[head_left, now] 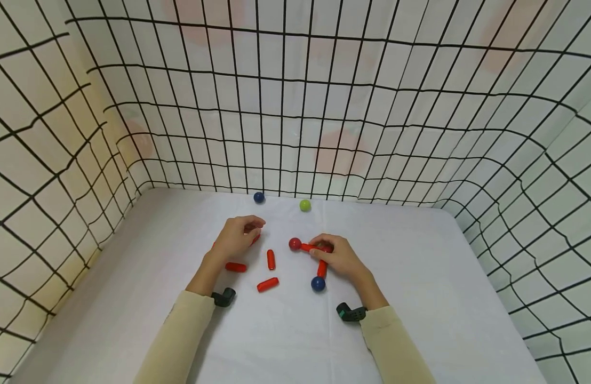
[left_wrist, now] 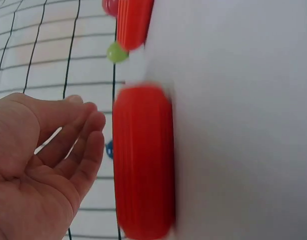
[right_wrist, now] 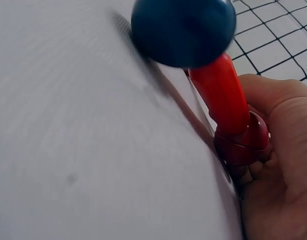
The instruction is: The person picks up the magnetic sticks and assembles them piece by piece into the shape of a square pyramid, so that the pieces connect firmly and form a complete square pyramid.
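Note:
My right hand (head_left: pixel 342 255) grips a joined toy piece at its corner, a dark red ball (right_wrist: pixel 241 145), with the thumb alongside it. From that corner one red rod (right_wrist: pixel 221 95) runs to a dark blue ball (head_left: pixel 318 284). Another red rod (head_left: pixel 307 247) ends in a second red ball (head_left: pixel 295 244). My left hand (head_left: pixel 235 236) hovers low over the table, fingers loosely bent toward the thumb, with nothing visible between them. Under its fingertips in the head view shows part of a loose red rod (head_left: pixel 255 239). A ribbed red rod (left_wrist: pixel 144 162) fills the left wrist view's middle.
Several loose red rods lie around the left hand, such as an upright-lying one (head_left: pixel 271 260) and a slanted one (head_left: pixel 268 285). A blue ball (head_left: pixel 259 197) and a green ball (head_left: pixel 305 205) rest at the back. Black wire mesh (head_left: pixel 295 117) encloses the white table (head_left: pixel 420 277).

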{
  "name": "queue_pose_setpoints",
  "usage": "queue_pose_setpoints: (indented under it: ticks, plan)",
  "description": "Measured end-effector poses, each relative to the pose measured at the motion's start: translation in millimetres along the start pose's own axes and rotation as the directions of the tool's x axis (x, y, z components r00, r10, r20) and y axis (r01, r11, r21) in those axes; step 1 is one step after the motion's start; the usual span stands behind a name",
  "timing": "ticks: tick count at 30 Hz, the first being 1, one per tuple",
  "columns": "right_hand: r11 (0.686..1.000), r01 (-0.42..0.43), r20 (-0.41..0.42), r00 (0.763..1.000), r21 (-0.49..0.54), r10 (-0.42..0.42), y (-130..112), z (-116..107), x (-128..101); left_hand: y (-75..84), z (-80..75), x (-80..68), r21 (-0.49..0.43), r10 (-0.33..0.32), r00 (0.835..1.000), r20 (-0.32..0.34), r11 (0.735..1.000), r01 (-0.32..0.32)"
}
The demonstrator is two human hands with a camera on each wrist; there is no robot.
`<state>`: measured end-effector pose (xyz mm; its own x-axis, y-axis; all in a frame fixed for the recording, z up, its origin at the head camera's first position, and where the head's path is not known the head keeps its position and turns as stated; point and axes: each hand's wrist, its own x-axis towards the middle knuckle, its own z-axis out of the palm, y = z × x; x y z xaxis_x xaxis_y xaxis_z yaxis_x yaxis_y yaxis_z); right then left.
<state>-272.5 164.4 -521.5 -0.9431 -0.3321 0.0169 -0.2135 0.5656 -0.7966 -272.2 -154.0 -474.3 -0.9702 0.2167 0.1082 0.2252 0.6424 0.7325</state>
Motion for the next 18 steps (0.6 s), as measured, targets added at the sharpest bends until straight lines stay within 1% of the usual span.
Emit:
queue_pose_setpoints:
  ticks: [1, 4, 8, 13, 18]
  plan:
    - [1.000, 0.000, -0.001, 1.000, -0.004, 0.000, 0, -1, -1, -2.0, -2.4, -1.4, 0.010, -0.003, 1.000, -0.005, 1.000, 0.003]
    - [1.000, 0.003, -0.001, 1.000, -0.003, -0.003, -1, -5, -6, -7.0, -7.7, -6.0, 0.054, -0.042, 0.999, -0.001, 0.998, 0.042]
    - [1.000, -0.006, 0.002, 1.000, -0.021, 0.006, 0, -8, -11, -10.0, -11.1, -10.8, 0.083, -0.090, 0.995, 0.041, 0.993, 0.087]
    - [0.999, -0.005, 0.001, 1.000, -0.040, 0.005, 2, -10, -16, -12.7, -10.5, -12.6, 0.111, -0.092, 0.992, 0.088, 0.990, 0.082]
    - [1.000, 0.022, -0.004, 1.000, -0.017, -0.022, 1, -12, -21, -13.8, -7.1, -12.1, 0.134, -0.103, 0.989, 0.105, 0.987, 0.089]
